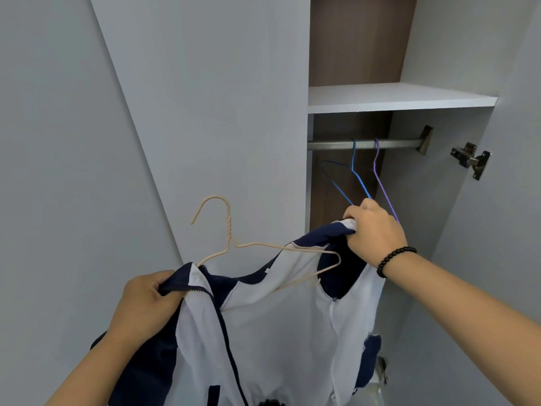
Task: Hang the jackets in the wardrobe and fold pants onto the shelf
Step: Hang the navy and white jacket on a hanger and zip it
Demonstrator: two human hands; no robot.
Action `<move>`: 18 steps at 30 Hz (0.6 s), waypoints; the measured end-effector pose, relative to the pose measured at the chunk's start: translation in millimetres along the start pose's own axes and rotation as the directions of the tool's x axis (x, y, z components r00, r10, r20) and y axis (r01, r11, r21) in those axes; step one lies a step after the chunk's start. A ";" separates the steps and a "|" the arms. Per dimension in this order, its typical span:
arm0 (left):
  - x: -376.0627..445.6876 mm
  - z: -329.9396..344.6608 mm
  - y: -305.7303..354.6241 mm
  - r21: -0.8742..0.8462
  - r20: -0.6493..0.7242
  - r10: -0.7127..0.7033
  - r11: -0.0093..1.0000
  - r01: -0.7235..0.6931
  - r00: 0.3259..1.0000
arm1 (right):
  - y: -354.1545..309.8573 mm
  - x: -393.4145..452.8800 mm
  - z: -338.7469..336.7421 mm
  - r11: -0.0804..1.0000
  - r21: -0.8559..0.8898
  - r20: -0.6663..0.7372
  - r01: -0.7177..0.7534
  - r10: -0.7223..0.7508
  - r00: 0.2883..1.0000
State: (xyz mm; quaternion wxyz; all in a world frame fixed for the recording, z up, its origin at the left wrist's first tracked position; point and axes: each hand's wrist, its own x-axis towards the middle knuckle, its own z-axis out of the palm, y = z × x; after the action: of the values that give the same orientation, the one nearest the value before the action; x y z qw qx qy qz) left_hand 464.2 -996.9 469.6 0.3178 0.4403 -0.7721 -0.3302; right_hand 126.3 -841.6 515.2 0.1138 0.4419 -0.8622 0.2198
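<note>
Navy-white jacket [278,323] on beige hanger [234,247], left hand [143,306] and right hand [374,232] grips clenched on it

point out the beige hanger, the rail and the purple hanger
beige hanger [229,227], head view, on its twisted neck
rail [330,145], head view, on the bare bar left of the hooks
purple hanger [383,189], head view, on its sloping wire arm

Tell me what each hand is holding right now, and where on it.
Both hold the jacket: left hand grips its zipper edge near one shoulder, right hand bunches fabric at the other. The beige hanger sits partly inside.
</note>
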 end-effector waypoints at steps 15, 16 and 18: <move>-10.1 58.7 46.1 -0.071 0.023 0.128 0.990 -0.126 0.992 | -88.8 -90.5 25.0 0.691 0.687 -0.244 0.227 -0.075 0.967; -10.9 58.3 47.0 -0.114 -0.003 0.118 0.986 -0.118 0.993 | -85.6 -94.1 27.1 0.680 0.701 -0.224 0.213 -0.073 0.972; -11.9 53.4 49.8 -0.194 -0.062 0.107 0.974 -0.117 0.992 | -75.1 -96.5 25.6 0.645 0.761 -0.108 0.071 0.017 0.994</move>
State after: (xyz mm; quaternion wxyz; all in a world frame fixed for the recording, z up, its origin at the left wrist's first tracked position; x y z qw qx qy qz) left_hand 403.9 -954.4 475.6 0.3977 0.3708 -0.7506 -0.3754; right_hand 243.6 -823.7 475.9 -0.0343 0.4493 -0.6757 0.5834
